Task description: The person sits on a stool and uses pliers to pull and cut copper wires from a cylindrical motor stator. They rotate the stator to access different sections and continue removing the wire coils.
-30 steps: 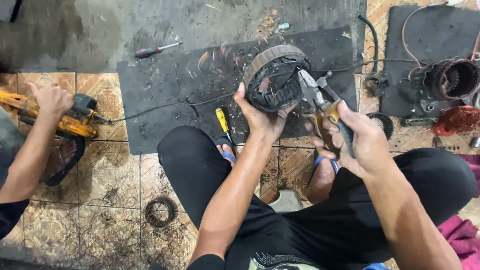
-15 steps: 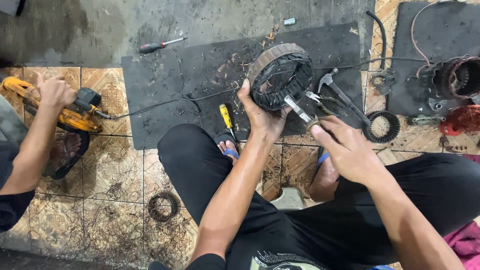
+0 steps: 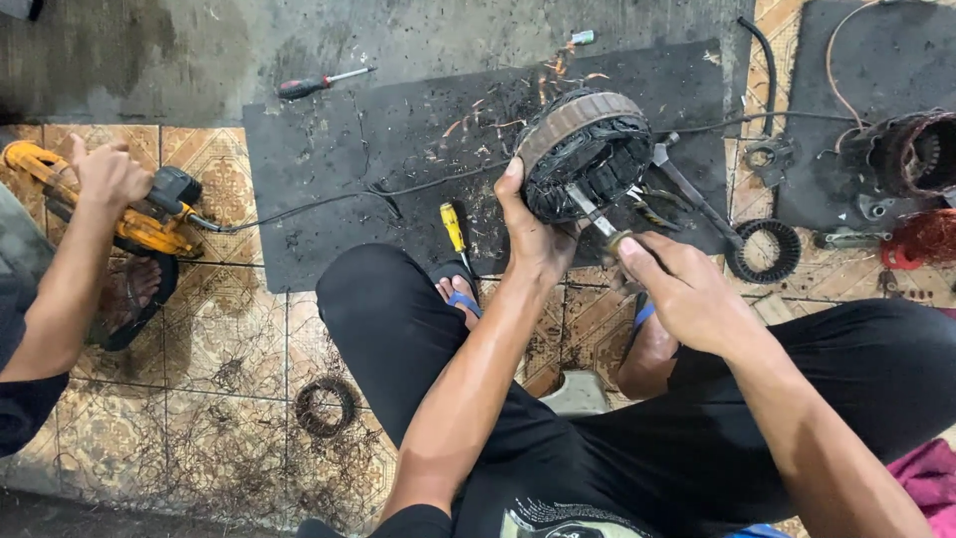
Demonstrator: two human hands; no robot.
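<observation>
Stator (image 3: 583, 154) gripped by hands (image 3: 538, 234), probably screwdriver (image 3: 597, 221) inside.

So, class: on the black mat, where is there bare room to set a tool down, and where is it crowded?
Bare room: the black mat between the red-handled screwdriver and the black cable. Crowded: around the stator, held by left hand, where right hand works a tool and copper scraps lie.
</observation>
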